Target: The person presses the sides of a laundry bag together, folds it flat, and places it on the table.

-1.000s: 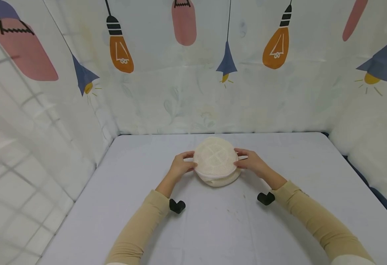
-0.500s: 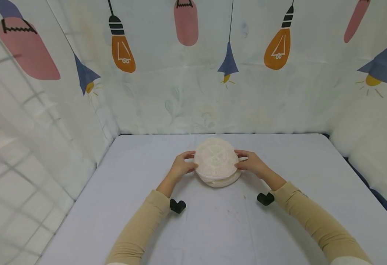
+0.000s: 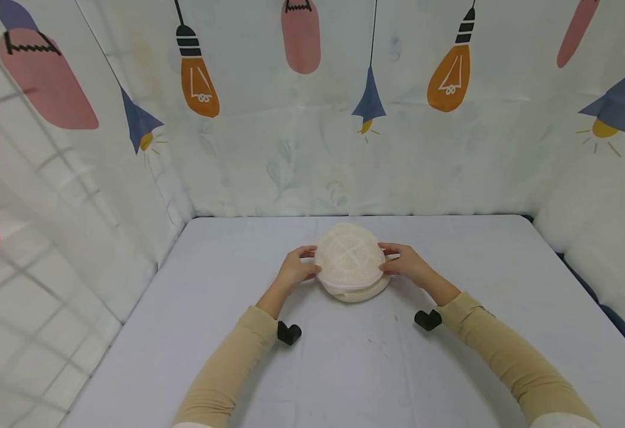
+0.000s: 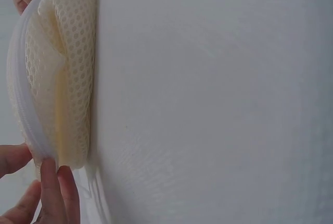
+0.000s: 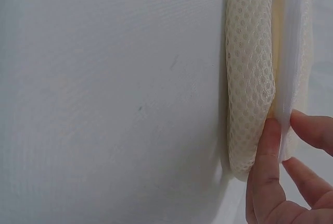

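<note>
A round cream mesh laundry bag [image 3: 348, 255] lies on the white table, its domed top sitting over a flattened lower part. My left hand [image 3: 297, 267] pinches the rim of the top at the left side. At the opposite side my right hand [image 3: 405, 261] grips the same rim between thumb and fingers. In the left wrist view a white band [image 4: 23, 78] runs along the rim, and the mesh [image 4: 78, 36] below it is folded inward. From the right wrist, fingertips [image 5: 270, 135] show in the gap under the white band [image 5: 294, 52]. The bag's far side is hidden.
A white cloth covers the table [image 3: 344, 368], with a few small marks in front of the bag. Behind stands a curtain [image 3: 301, 160] printed with lamps and bulbs; more white fabric closes off both sides. Black wrist mounts [image 3: 289, 333] hang under the sleeves.
</note>
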Available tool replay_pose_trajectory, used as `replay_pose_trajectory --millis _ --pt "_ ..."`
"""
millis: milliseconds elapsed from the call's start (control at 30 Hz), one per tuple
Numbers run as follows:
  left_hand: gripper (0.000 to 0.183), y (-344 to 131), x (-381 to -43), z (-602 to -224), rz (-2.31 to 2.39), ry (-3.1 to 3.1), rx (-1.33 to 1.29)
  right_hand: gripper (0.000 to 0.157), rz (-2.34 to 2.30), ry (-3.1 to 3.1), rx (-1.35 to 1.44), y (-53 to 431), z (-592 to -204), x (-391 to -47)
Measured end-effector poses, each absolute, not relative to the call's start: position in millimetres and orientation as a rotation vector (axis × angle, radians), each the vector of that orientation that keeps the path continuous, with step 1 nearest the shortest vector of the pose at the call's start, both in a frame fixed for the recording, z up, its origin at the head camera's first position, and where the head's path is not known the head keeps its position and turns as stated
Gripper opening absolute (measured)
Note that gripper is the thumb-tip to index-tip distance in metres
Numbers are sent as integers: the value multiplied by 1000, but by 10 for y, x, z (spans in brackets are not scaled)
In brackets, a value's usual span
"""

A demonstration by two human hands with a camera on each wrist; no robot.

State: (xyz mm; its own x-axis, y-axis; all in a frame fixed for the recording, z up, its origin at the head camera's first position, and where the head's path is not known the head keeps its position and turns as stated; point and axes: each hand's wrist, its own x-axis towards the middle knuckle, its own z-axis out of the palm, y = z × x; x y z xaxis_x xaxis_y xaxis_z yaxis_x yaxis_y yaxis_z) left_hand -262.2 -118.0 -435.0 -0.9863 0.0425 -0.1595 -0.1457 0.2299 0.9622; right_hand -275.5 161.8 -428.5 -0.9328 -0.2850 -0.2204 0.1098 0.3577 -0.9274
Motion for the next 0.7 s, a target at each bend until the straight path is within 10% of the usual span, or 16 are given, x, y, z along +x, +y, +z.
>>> replay_pose_trajectory --millis 700 --pt "58 -1139 -2649 -4357 1783 2397 -127 64 -1566 2271 -120 1619 -4329 -2797"
